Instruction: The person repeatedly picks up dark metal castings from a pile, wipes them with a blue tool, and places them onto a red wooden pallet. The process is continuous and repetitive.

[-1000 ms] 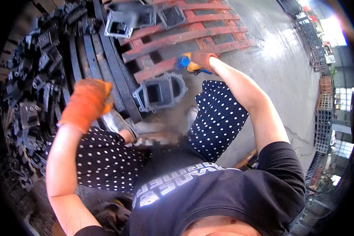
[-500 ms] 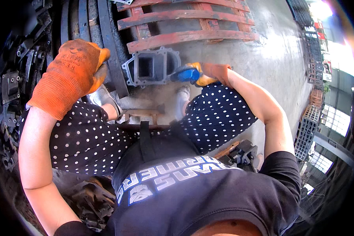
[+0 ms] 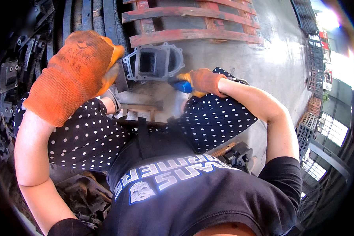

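Concrete floor (image 3: 279,59) takes up the upper right and lies bare and bright toward the racks at the rim, giving the widest open room on that side. Red slats of a wooden pallet (image 3: 192,35) run across the top, their near edge just above the grey metal casting (image 3: 153,63), a flanged frame with a square opening that sits on the floor between the knees. Dark metal parts (image 3: 11,78) crowd the left edge, leaving little space there. The left hand (image 3: 74,74), in an orange glove, is raised close to the camera, loosely curled with nothing seen in it, beside the casting's left flange. The right hand (image 3: 204,82), also gloved orange, is closed around a blue-handled tool (image 3: 181,85) whose end reaches the casting's right edge. Compared with half a second ago, the casting sits a little lower and more central in view, the left glove has grown larger and nearer, and the right hand with its tool has kept its place at the casting's right side.
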A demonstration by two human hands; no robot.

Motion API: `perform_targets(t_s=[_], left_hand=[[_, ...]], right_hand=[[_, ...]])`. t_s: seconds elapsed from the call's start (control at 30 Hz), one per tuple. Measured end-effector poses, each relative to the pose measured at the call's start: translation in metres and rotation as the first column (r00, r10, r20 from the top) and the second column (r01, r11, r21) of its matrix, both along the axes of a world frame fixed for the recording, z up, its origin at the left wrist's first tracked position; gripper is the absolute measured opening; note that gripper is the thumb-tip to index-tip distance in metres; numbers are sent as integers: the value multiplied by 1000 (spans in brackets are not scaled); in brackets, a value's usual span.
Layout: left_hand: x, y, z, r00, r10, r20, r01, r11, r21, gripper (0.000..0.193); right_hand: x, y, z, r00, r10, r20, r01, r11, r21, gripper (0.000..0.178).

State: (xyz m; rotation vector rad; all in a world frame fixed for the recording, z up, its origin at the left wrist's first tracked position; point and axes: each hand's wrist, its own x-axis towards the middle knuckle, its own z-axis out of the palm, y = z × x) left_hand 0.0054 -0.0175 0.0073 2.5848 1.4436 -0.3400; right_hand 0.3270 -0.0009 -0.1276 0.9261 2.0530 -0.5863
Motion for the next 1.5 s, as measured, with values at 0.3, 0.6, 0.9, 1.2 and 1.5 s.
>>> perform_targets(t_s=[0.3,0.6,0.9,1.2,1.5], left_hand=[[-14,19,12,978,-89,189,40,967,251,26],[-44,25,3,968,40,248,-126,930,344,24],[-51,23,1,961,58,269,-140,946,294,25],[-30,4,24,973,82,215,-129,969,212,26],[-33,22,19,938,-139,317,1,917,399,21]], right_hand=[[6,16,-10,966,-223,-131,200,965,-168,57],[-5,34,24,887,-285,-362,216,951,-221,49],[-57,30,30,915,-265,-306,139,916,-376,68],[-86,29,19,968,-140,-208,79,958,-275,63],[-67,35,-11,928,-86,-362,-17,962,-273,63]])
